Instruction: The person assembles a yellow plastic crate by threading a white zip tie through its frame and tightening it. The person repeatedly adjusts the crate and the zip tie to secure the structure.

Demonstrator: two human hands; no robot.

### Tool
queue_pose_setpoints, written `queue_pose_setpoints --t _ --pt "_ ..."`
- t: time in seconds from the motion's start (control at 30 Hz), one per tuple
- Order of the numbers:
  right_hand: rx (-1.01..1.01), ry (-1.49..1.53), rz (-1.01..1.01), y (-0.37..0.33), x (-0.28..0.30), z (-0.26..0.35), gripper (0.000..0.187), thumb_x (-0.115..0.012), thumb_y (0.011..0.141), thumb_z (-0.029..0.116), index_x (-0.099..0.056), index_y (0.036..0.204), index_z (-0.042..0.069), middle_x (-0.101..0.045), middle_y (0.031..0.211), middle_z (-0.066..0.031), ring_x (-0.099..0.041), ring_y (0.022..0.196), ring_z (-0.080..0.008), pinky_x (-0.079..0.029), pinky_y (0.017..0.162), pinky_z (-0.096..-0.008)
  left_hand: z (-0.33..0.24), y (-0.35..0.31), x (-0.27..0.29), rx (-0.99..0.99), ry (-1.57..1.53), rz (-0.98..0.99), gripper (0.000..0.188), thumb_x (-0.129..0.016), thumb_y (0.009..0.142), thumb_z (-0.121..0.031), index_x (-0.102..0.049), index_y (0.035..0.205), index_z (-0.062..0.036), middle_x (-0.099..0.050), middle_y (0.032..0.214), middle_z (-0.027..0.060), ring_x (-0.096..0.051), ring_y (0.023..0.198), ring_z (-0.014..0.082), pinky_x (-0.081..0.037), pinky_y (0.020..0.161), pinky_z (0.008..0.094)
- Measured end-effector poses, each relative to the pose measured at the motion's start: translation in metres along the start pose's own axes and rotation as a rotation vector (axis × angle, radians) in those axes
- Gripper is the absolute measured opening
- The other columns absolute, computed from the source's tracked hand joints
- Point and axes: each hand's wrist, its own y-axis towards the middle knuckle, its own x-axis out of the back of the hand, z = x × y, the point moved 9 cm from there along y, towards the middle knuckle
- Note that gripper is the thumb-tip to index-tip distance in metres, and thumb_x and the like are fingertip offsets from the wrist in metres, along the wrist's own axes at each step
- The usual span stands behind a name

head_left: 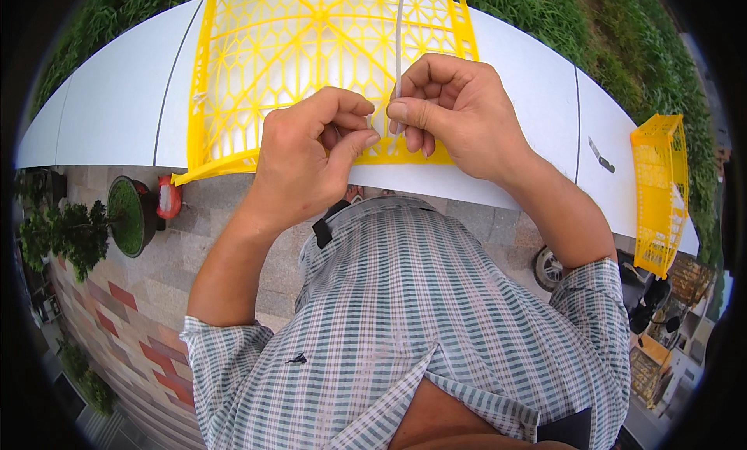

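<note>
Checked shirt [405,271] nearest, yellow crate [320,15] beyond

Right hand [463,115] clamps a pale cord [399,34], thumb against forefinger; left hand [303,154] curls alongside — cannot tell whether its fingers hold anything. Crate lies at the white tabletop's [537,84] front edge.

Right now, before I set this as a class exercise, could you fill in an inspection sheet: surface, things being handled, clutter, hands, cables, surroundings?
Surface: white tabletop under a yellow lattice crate.
Things being handled: pale cord, running up across the crate.
Clutter: second yellow crate and small grey-and-black item, both at right.
Hands: right hand pinches the cord; left hand is curled beside it, contents unclear.
Cables: nothing seen besides the cord.
Surroundings: greenery beyond, paving below, potted plant at left.
</note>
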Motion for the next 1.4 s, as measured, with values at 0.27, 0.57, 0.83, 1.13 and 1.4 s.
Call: queue_pose_setpoints --t 0.27,0.57,0.83,1.13,1.4 --pt "-0.019 -0.064 0.025 -0.009 0.0 0.005 0.01 -0.074 0.096 0.004 -0.066 0.097 -0.002 -0.072 0.081 -0.0068 -0.068 0.067 -0.0095 -0.057 0.058 -0.0244 0.001 -0.005 -0.002 0.037 -0.056 -0.012 0.008 -0.075 0.09 0.007 -0.074 0.097 0.0042 -0.075 0.084 0.0087 -0.068 0.073 0.0105 -0.054 0.067 0.0246" --pt "0.029 -0.115 0.086 -0.012 0.0 0.005 0.012 -0.076 0.096 0.005 -0.066 0.099 -0.001 -0.072 0.085 -0.0048 -0.071 0.074 -0.0089 -0.058 0.061 -0.0239 0.001 -0.002 0.0 0.012 -0.114 -0.025 0.007 -0.072 0.091 0.007 -0.075 0.096 0.0025 -0.077 0.084 0.0116 -0.074 0.074 0.0147 -0.058 0.066 0.0279" --pt "0.059 -0.015 0.055 -0.009 0.004 0.001 0.009 -0.074 0.097 0.005 -0.067 0.096 -0.001 -0.074 0.081 -0.0063 -0.071 0.068 -0.0086 -0.057 0.059 -0.0228 0.009 0.002 -0.009 0.074 -0.043 -0.1 0.007 -0.078 0.089 0.004 -0.074 0.095 0.0025 -0.077 0.083 0.0129 -0.075 0.071 0.0182 -0.059 0.064 0.0289" --pt "0.061 -0.048 0.003 -0.007 0.01 0.003 0.011 -0.074 0.097 0.006 -0.066 0.096 -0.001 -0.073 0.081 -0.0066 -0.07 0.066 -0.0086 -0.057 0.057 -0.0229 0.008 0.001 -0.01 0.029 0.065 -0.08 0.008 -0.081 0.086 0.001 -0.075 0.09 -0.0008 -0.073 0.079 0.0113 -0.072 0.067 0.0207 -0.057 0.06 0.0323" --pt "0.091 -0.044 -0.006 -0.005 0.01 0.003 0.011 -0.074 0.097 0.007 -0.067 0.097 -0.001 -0.073 0.08 -0.0058 -0.07 0.066 -0.0081 -0.056 0.056 -0.0221 -0.013 0.005 -0.012 -0.159 0.28 -0.004 0.007 -0.079 0.083 -0.002 -0.076 0.089 -0.0014 -0.068 0.078 0.0114 -0.067 0.074 0.0314 -0.054 0.069 0.041"
